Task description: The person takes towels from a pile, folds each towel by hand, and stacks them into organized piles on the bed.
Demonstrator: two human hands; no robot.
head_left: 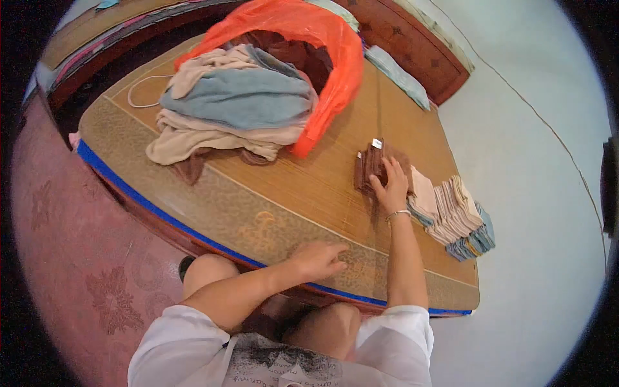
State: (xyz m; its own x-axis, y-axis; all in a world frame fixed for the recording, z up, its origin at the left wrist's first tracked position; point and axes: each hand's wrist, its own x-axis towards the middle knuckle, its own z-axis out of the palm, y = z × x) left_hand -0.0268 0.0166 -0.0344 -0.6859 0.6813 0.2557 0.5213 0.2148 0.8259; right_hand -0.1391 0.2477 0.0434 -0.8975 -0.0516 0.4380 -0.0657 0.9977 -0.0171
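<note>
My right hand [393,186] rests against a small stack of folded brown cloths [365,169], its fingers spread and the thumb apart. Two white tags stick out of that stack. Just right of it, against my wrist, begins a row of neatly folded pink, cream and blue-grey cloths [451,209]. My left hand [320,259] is over the near edge of the mat, fingers loosely stretched and holding nothing. Farther off to the left, a loose heap of blue, beige and brown cloths [242,100] spills from an open red plastic bag [348,61].
Everything lies on a bed covered by a woven brown mat [335,187] with a blue edge. A wooden headboard [416,48] and a pale folded cloth [396,74] are at the far right. The pale wall [535,213] borders the right side; pink patterned floor [84,238] lies left.
</note>
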